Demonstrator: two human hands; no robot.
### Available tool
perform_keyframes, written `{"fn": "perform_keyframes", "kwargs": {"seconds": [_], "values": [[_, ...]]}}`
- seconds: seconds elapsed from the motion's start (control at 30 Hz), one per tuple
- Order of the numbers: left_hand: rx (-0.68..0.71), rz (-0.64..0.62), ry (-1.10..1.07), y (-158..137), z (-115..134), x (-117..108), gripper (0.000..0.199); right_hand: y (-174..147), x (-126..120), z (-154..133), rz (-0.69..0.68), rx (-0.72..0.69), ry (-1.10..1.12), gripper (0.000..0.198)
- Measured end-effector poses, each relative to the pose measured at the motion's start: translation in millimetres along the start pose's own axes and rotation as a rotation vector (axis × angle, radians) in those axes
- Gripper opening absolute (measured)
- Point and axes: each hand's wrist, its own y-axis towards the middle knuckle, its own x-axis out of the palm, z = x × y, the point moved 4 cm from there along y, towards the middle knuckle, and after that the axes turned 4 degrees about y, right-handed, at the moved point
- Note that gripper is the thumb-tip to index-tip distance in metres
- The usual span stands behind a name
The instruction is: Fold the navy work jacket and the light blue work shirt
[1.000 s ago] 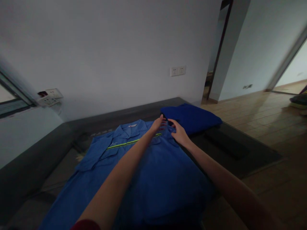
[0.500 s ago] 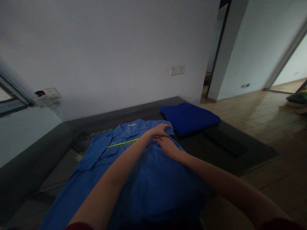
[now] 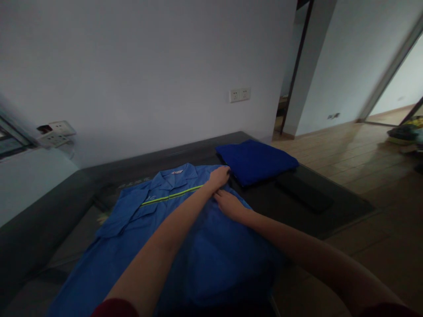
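Note:
A blue short-sleeved work shirt (image 3: 132,229) lies front up on a dark table, collar towards the wall, with a yellow-green stripe across the chest. My left hand (image 3: 219,177) is closed at the right sleeve, its fingers curled over the sleeve's outer edge. Just below it, my right hand (image 3: 228,204) has its fingertips bunched on the cloth near the underarm. My left forearm crosses over the shirt front and hides part of it. A darker blue folded cloth (image 3: 257,160) lies just beyond the hands, to the right.
The dark table (image 3: 343,202) ends at the right above a wooden floor (image 3: 343,154). A flat black object (image 3: 304,191) rests near the folded cloth. Behind stands a pale wall with a double socket (image 3: 239,94); another socket box (image 3: 56,134) is at the left.
My left hand has closed from a spread curve onto the sleeve edge. My right hand's fingers have drawn together on the cloth. The view has shifted slightly.

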Motion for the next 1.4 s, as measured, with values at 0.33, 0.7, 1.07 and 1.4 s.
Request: {"fn": "perform_keyframes", "kwargs": {"seconds": [0.33,0.7,1.07,1.4], "values": [[-0.307,0.105,-0.088,-17,-114,-28,0.036,-13,-47,29,0.071,0.136,-0.029,0.040],[-0.194,0.015,-0.021,11,-94,-6,0.033,-17,-51,46,0.026,0.279,0.108,0.031],[-0.322,-0.106,-0.007,56,-78,28,0.030,-11,-52,35,-0.067,0.292,-0.175,0.022],[-0.370,-0.043,-0.044,62,-69,30,0.025,-12,-55,33,-0.055,0.293,-0.250,0.032]]}}
